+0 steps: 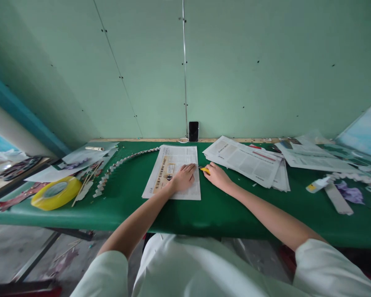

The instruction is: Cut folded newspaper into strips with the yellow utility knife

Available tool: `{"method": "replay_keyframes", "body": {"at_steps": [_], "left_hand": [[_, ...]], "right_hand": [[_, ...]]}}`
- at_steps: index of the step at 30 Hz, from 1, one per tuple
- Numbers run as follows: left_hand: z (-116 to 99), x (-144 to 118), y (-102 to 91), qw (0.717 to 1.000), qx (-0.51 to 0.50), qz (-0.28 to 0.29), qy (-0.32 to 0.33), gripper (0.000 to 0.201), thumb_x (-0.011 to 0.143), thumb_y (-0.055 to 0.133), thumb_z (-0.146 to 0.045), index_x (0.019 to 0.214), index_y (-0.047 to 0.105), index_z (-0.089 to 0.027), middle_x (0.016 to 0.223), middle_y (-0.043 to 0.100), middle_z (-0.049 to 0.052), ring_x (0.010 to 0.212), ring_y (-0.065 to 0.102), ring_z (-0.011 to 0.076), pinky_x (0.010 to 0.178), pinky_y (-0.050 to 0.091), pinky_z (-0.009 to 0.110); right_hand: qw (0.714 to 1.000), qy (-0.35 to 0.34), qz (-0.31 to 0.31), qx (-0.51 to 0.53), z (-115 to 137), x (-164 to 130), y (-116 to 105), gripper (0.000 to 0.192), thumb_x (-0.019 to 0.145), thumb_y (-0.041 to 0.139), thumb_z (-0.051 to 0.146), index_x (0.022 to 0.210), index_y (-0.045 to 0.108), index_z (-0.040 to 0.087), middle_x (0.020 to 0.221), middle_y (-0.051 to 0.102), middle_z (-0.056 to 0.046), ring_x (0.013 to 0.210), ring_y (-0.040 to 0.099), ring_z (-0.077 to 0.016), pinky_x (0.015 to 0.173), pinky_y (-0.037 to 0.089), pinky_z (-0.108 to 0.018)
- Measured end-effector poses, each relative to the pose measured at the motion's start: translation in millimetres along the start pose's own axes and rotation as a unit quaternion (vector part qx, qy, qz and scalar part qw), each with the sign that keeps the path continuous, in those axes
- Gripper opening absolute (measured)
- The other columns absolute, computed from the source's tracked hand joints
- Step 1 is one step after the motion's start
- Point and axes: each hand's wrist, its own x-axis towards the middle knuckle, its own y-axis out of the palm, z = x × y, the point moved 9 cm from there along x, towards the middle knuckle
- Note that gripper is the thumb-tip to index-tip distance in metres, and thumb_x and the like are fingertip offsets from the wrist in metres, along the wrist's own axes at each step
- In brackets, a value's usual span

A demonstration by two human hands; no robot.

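Note:
A printed newspaper sheet (158, 177) lies on the green table in front of me. My left hand (183, 178) rests flat on its right half, fingers stretched out and pressing on the paper. Just past the sheet's right edge, my right hand (217, 175) is closed around a yellow utility knife (205, 170). The knife's tip points left, close to that edge; whether it touches the paper I cannot tell. A folded paper chain (111, 170) curves across the table from the sheet's upper left corner.
A stack of newspaper sheets (247, 161) lies to the right. Further right are a glue bottle (318, 184) and crumpled purple paper (351, 193). A yellow tape roll (43, 200) and wooden sticks (85, 185) lie at left. A phone (193, 131) leans on the wall (235, 74).

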Motion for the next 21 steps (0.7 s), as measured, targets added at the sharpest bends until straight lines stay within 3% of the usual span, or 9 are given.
{"method": "replay_keyframes", "body": {"at_steps": [21], "left_hand": [[-2.8,1.0,-3.2,1.0,0.005,-0.003,0.004,0.061,0.114,0.028,-0.031,0.171,0.04,-0.012,0.177,0.043,0.017,0.166,0.038,0.0296,0.137,0.027,0.049]], "right_hand": [[1.0,0.001,-0.006,-0.009,0.5,1.4,-2.5,0.009,0.108,0.061,0.028,0.103,0.066,0.022,0.112,0.065,-0.013,0.097,0.072,-0.0292,0.077,0.059,-0.038]]}}
